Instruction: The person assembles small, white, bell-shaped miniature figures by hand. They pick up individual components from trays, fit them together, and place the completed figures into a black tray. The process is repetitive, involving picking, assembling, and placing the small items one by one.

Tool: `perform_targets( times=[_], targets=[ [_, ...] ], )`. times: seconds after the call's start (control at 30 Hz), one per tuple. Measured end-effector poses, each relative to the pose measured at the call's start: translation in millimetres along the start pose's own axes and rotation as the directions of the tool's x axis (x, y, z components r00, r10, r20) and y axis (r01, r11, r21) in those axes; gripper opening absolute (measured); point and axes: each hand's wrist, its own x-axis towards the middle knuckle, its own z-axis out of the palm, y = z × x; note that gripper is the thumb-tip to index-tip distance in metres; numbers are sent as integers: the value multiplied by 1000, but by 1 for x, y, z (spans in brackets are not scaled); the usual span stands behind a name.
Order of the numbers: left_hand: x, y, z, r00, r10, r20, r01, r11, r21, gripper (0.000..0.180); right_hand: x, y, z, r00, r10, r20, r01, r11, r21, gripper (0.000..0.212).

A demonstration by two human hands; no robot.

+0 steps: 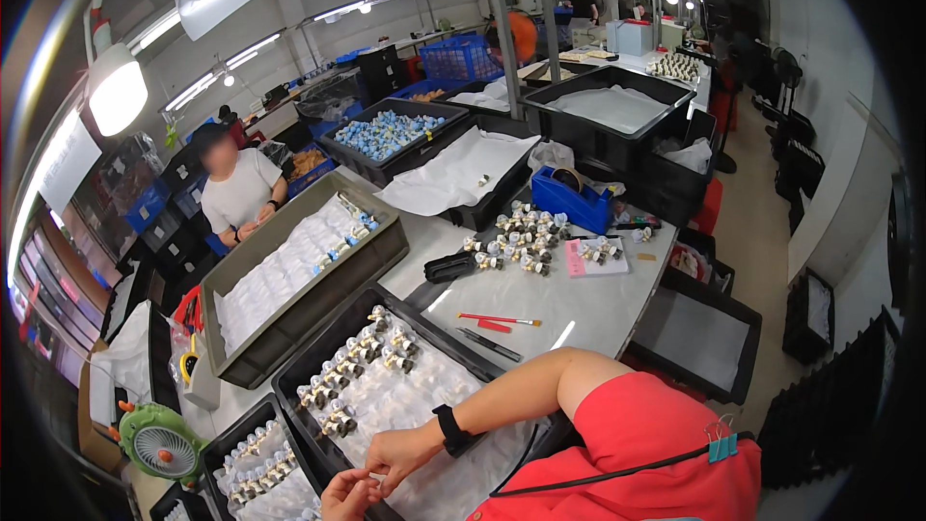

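Note:
My right hand [400, 453], with a black band on its wrist, reaches over the black tray [285, 403] in front of me. Its fingers are pinched and meet the closed fingertips of my left hand [347, 496] at the lower edge. Whatever lies between them is too small or hidden to name. White wrapping film [424, 391] lines the tray. Several small white-topped fittings with dark and brassy parts [340, 367] stand in rows on it, at the far left of the tray.
An olive crate [395, 243] with wrapped pieces stands beyond, beside a bin of blue-and-white parts [386, 135]. More fittings [526, 236] lie on the table near a blue tape dispenser [569, 198], a brush [502, 319] and a pen [490, 344]. A green fan [162, 449] sits left; a co-worker [241, 188] sits opposite.

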Motion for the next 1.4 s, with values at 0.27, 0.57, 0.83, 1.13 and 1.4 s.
perform_targets(
  times=[0.27,0.57,0.83,1.13,1.4],
  targets=[
    [-2,5,3,1000,-15,-20,15,1000,11,20,-2,-18,-8,999,37,-37,-33,994,100,35],
    [1,-18,4,999,-14,45,9,995,100,27,0,-37,-6,996,-85,-18,85,996,30,75],
    [-5,-18,4,991,-101,85,81,975,207,26,-1,-39,-1,989,-127,77,127,992,5,84],
    [-4,-2,19,997,-59,43,57,997,57,29,2,-39,-9,997,-40,63,38,999,22,88],
    [-7,-14,7,992,-87,89,75,989,128,32,-1,-41,-4,994,-87,63,81,993,91,91]
  ],
)
